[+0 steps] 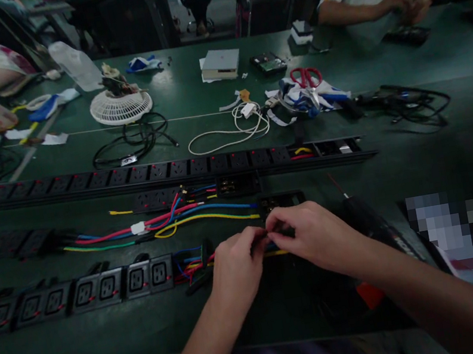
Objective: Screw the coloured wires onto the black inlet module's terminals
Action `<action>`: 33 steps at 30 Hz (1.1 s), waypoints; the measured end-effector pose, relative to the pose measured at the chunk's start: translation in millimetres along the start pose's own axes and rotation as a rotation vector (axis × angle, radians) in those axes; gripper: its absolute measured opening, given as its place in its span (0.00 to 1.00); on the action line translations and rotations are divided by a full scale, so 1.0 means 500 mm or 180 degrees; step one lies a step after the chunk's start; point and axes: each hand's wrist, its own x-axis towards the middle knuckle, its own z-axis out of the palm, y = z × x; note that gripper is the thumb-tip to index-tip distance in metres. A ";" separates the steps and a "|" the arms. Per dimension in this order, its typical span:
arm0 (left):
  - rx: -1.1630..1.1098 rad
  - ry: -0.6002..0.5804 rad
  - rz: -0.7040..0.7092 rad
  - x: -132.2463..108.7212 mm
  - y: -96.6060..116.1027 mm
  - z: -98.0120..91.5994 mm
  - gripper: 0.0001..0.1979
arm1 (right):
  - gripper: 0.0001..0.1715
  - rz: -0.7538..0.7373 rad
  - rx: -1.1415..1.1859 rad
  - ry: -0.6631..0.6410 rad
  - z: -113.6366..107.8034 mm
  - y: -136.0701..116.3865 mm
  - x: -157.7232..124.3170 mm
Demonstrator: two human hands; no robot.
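Note:
My left hand (238,260) and my right hand (312,234) meet fingertip to fingertip, both closed in a pinch. What they pinch is too small and too hidden to name. Red, blue and yellow wires (192,267) run from the end of a black socket strip (119,287) toward my left hand, and a yellow wire shows again beneath my fingers. Just beyond my right fingers lies a black terminal housing (288,197). Blue and yellow-green wires (220,215) from a second strip (25,241) reach it.
A long socket strip (140,173) crosses the green table, with a short one (156,200) nearer me. A black power tool (375,220) lies right of my hands. Farther back are red-handled scissors (306,78), a white cable (217,144) and a fan grille (120,107). Two people sit opposite.

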 end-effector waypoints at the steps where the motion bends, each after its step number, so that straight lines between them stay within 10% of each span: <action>1: 0.0200 0.0004 0.0034 0.001 -0.001 0.001 0.06 | 0.06 -0.0004 -0.0007 0.0055 -0.003 0.003 -0.002; 9: 0.1610 -0.0001 0.0083 0.002 0.008 0.010 0.06 | 0.06 -0.0318 -0.0501 0.0839 -0.039 0.039 -0.083; 23: 0.0457 -0.0038 0.0734 -0.018 0.051 0.035 0.07 | 0.11 0.0060 -0.1332 -0.0389 -0.015 0.027 -0.082; 33: 0.0836 -0.0079 0.0492 0.023 0.102 0.070 0.07 | 0.11 0.1098 -0.0954 -0.0211 -0.036 0.046 -0.127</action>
